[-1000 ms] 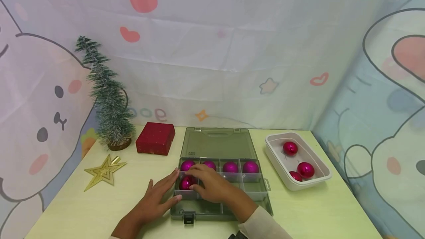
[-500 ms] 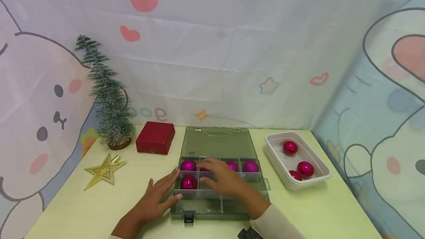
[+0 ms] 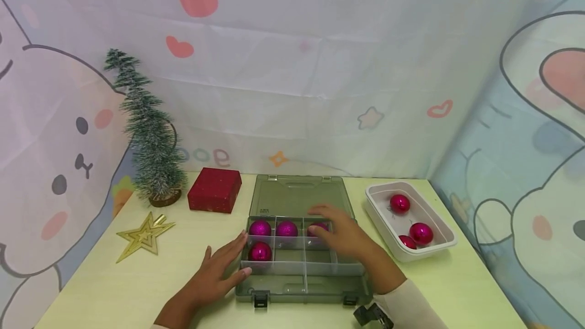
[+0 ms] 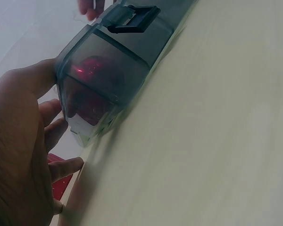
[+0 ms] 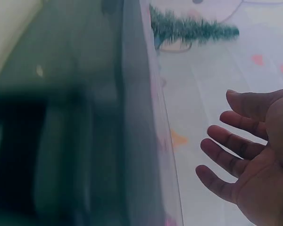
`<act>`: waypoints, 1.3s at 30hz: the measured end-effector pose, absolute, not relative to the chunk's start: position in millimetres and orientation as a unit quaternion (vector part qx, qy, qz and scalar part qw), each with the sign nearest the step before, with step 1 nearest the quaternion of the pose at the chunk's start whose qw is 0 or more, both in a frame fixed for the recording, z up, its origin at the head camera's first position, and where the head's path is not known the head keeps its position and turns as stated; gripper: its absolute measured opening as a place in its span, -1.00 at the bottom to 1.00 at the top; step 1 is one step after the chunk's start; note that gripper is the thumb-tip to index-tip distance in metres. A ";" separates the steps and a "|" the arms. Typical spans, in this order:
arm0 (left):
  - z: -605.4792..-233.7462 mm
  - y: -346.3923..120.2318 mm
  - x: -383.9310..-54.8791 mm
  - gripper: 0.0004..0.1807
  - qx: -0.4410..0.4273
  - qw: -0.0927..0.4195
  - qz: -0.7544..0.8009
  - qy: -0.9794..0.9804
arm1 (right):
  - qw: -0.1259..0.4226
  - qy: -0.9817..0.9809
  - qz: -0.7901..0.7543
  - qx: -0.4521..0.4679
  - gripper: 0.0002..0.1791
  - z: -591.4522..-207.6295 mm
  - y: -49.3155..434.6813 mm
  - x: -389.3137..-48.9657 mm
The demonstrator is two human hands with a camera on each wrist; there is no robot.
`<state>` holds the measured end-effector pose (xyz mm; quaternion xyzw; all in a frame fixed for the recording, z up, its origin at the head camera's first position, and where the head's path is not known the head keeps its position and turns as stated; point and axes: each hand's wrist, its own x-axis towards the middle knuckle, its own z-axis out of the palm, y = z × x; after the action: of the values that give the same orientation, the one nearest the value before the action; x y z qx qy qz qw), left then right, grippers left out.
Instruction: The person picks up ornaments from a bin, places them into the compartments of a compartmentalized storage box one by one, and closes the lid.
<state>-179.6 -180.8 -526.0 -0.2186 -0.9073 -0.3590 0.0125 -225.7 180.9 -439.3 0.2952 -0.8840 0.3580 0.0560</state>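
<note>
A translucent grey-green compartment box lies with its lid folded back. Its rear row holds purple glitter bauble ornaments; the rightmost compartment is hidden by my right hand. One shiny magenta bauble sits in the second row's left compartment. My left hand steadies the box's left side with extended fingers; the left wrist view has the thumb at the wall. Over the box's right rear, my right hand hovers with spread fingers. In the right wrist view that hand holds nothing.
To the right stands a white tub with shiny magenta baubles. At left are a gold star, a small green tree and a red box. A printed cloth hangs behind the table.
My right hand has left the shiny bauble in the second row and moved rightward over the rear compartments. The left hand keeps its place.
</note>
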 end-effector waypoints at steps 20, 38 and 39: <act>-524.5 -181.2 -179.1 -0.14 -0.218 0.009 -0.358 -0.908 | 0.109 -0.900 0.373 0.197 -0.62 -427.7 289.7 -250.9; -525.3 -180.9 -178.4 -0.15 -0.220 0.013 -0.363 -0.905 | 0.078 -0.946 0.294 0.112 -0.56 -423.1 369.5 -292.9; -525.1 -181.0 -178.6 -0.15 -0.221 0.013 -0.363 -0.905 | 0.077 -0.949 0.284 0.110 -0.56 -424.2 373.4 -295.6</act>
<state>-178.6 -181.0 -525.1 -0.2207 -0.9053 -0.3626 0.0129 -295.6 373.4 -424.2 0.1098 -0.9493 0.2842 0.0774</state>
